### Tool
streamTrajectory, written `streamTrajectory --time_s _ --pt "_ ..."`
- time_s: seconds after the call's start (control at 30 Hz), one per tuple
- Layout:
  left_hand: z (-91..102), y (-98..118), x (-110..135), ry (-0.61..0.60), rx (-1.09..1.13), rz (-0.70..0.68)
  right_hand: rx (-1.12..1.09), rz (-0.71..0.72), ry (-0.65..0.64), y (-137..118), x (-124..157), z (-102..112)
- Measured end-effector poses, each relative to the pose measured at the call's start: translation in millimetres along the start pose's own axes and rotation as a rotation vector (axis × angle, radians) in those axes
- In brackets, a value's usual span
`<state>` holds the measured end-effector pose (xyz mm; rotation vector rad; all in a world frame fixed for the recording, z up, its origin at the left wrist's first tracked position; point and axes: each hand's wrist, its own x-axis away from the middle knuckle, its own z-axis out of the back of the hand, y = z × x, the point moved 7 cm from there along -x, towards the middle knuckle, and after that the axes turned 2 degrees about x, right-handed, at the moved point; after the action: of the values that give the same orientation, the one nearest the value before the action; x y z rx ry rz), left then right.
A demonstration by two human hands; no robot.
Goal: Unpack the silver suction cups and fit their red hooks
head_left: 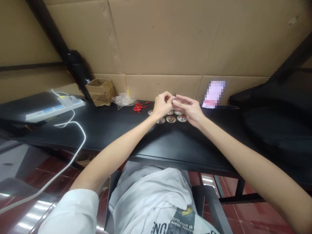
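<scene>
My left hand (162,104) and my right hand (190,109) meet above the black table, fingertips almost touching. Between them is a small shiny metal disc, which looks like a finger cymbal (175,96) seen nearly edge-on. My right thumb and fingers pinch its edge. A bit of red cord shows at my left fingertips, which are closed together by the disc. Below my hands lie several finger cymbals (171,119), some with red cord loops at their centres; my hands partly cover the back ones. Left of them is a small pile of red cord loops (138,107).
A phone (213,94) with a lit, blurred screen leans on the cardboard wall (158,42). An open cardboard box (100,92) and a clear plastic bag (123,100) stand at the back left. A power strip (56,110) with a white cable lies far left. Something black and bulky (275,123) sits right.
</scene>
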<state>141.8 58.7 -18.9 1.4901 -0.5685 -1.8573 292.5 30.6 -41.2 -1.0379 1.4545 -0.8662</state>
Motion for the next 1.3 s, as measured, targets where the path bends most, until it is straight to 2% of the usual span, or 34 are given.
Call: streamTrajectory --time_s 0.1,0.27,0.37,0.5,0.63,0.73,0.87,0.93,1.1,1.3 --pt "-3.5 -11.5 -1.5 -0.009 0.145 0.127 0.090 0.159 -0.002 -6.2 -0.3 1.1" --pt "-14.1 -27.5 2.3 -0.127 0.457 0.343 0.241 0.354 -0.065 -16.4 0.0 -0.4" --pt "-18.3 -31.4 6.9 -0.145 0.588 0.469 0.287 0.357 -0.083 -17.3 -0.6 -1.8" --pt "-23.5 -28.3 10.4 -0.157 0.730 0.566 0.228 0.263 -0.103 -13.6 -2.5 -3.0" --pt "-26.3 -24.2 11.5 -0.195 0.778 0.565 0.187 0.241 -0.070 -14.1 -3.6 -0.1" --pt "-26.4 -20.2 11.0 -0.237 0.774 0.506 0.118 0.164 0.004 -10.7 -5.3 5.8" --pt "-22.6 -13.0 8.9 -0.274 0.664 0.396 0.004 0.021 0.018 -4.2 -7.2 7.9" --pt "-20.9 -11.9 7.9 -0.275 0.578 0.366 -0.013 -0.007 0.001 -3.7 -8.3 7.6" --pt "-22.0 -13.8 7.0 -0.262 0.473 0.352 0.110 0.094 0.027 -8.9 -11.6 11.4" --pt "-28.3 -12.4 11.4 -0.324 0.567 0.412 0.448 0.335 0.045 -21.2 -10.3 11.5"
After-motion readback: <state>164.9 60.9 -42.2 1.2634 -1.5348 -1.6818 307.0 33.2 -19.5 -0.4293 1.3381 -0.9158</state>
